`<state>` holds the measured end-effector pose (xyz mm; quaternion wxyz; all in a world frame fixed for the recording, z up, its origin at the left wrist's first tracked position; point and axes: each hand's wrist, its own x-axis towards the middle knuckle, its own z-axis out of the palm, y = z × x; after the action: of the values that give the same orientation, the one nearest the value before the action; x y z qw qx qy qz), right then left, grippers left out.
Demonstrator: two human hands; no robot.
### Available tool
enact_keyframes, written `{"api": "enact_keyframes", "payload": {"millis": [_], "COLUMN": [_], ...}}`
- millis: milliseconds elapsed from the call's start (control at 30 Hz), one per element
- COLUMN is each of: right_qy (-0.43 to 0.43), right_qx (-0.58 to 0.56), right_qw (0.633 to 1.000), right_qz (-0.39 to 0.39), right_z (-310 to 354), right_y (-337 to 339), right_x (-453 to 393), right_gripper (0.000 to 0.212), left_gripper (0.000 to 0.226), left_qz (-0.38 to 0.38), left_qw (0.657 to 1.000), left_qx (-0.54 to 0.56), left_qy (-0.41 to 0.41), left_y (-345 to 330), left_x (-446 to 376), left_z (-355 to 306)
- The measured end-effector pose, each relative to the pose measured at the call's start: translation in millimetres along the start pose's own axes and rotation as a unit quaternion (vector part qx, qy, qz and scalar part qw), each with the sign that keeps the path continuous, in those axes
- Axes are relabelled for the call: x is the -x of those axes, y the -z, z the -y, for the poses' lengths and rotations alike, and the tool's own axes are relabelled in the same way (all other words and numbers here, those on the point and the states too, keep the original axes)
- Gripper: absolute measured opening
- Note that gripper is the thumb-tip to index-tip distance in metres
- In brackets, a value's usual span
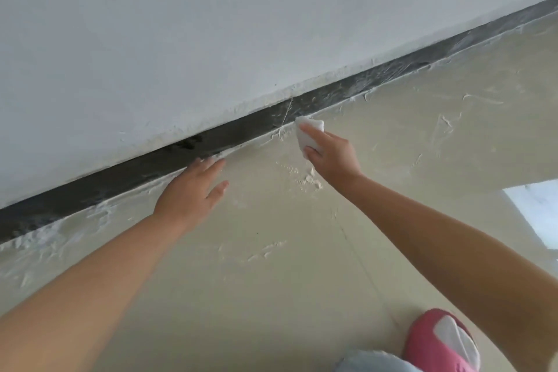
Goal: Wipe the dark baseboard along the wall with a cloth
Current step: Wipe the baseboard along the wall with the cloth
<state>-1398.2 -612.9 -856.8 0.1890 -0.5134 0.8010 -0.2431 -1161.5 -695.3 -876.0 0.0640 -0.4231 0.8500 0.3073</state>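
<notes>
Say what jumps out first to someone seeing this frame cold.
The dark baseboard cuts diagonally across the view between the white wall and the beige, plaster-smeared floor. The right hand holds a white cloth at the baseboard's lower edge near mid-frame, while the left hand lies flat with straight fingers just below the strip. A pink shoe sits at the bottom right.
</notes>
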Motion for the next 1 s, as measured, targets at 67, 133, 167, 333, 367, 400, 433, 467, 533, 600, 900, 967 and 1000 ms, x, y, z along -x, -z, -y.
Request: {"api": "enact_keyframes", "payload": {"millis": [67,133,167,333,367,400,433,467,533,600,900,967,1000], "right_qy": [0.011,0.033,0.048,0.01,-0.013,-0.032,-0.042,-0.046,-0.056,-0.079,-0.123,-0.069,-0.045], "right_qx": [-0.022,-0.041,-0.046,-0.119,-0.128,-0.133,-0.135,-0.136,-0.135,-0.138,-0.132,-0.099,-0.082], "right_qw": [1.0,0.999,0.998,0.993,0.992,0.99,0.99,0.989,0.989,0.987,0.982,0.991,0.994], "right_qz": [-0.004,-0.002,0.001,0.011,0.018,0.024,0.027,0.027,0.019,0.005,-0.049,-0.056,-0.054], "right_z": [-18.1,-32.4,-38.0,-55.7,-57.6,-58.8,-59.0,-58.2,-56.6,-56.6,-79.4,-80.3,-79.2], "right_y": [4.1,7.8,9.4,21.9,25.7,29.6,33.2,36.2,41.6,43.0,47.0,53.0,55.1], "right_x": [-9.3,-18.1,-22.4,-37.9,-40.4,-43.1,-46.9,-51.4,-60.3,-66.7,-68.0,-69.2,-70.4], "right_gripper": [0.048,0.049,0.049,0.047,0.047,0.047,0.047,0.047,0.046,0.046,0.047,0.046,0.046], "left_gripper": [0.052,0.056,0.057,0.056,0.055,0.055,0.055,0.054,0.054,0.054,0.059,0.06,0.06], "left_qz": [0.002,0.013,0.019,0.026,0.023,0.018,0.01,0.0,-0.02,-0.033,-0.017,-0.011,-0.008], "left_qw": [0.999,0.996,0.993,0.978,0.975,0.972,0.97,0.968,0.966,0.965,0.972,0.976,0.979], "left_qx": [-0.022,-0.047,-0.063,-0.096,-0.098,-0.098,-0.093,-0.082,-0.038,-0.012,-0.089,-0.083,-0.083], "left_qy": [0.034,0.076,0.095,0.183,0.198,0.212,0.225,0.236,0.255,0.261,0.217,0.2,0.187], "left_y": [-11.0,-20.8,-24.2,-27.3,-25.2,-22.8,-20.4,-18.0,-15.2,-17.3,-50.4,-56.8,-60.8], "left_x": [-6.2,-9.5,-10.6,-5.8,-3.8,-1.9,-1.3,-2.3,-7.6,-13.9,-23.9,-26.5,-28.7], "left_z": [-18.1,-34.4,-42.1,-76.4,-81.7,-86.1,-90.0,-93.7,-101.9,-106.9,-74.1,-67.8,-65.3]}}
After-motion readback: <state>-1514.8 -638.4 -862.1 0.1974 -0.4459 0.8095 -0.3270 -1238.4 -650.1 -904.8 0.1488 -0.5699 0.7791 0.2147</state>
